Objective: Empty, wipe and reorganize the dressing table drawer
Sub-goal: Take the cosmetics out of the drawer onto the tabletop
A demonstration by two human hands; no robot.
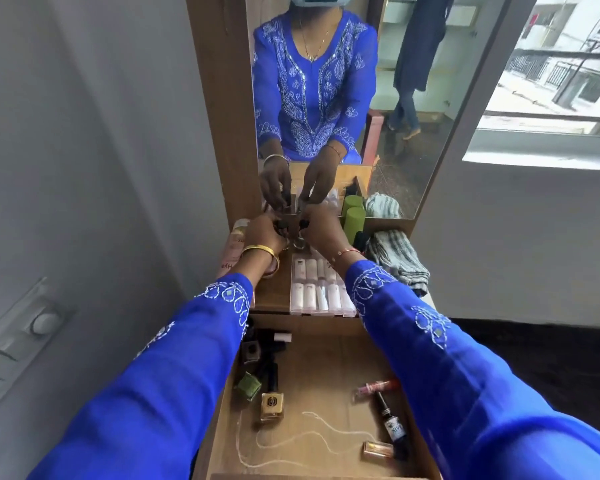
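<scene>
At mirror, L hand (pixel 264 233) & R hand (pixel 321 230) pinching small bottles (pixel 298 241)

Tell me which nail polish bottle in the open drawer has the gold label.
The square bottle with the black cap, lying at the drawer's left beside the green bottle. The other left-side bottles look dark.

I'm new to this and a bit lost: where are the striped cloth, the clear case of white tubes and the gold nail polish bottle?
striped cloth (pixel 397 259): head view, middle of its folds.
clear case of white tubes (pixel 317 292): head view, centre of lid.
gold nail polish bottle (pixel 272 406): head view, on its label.
</scene>
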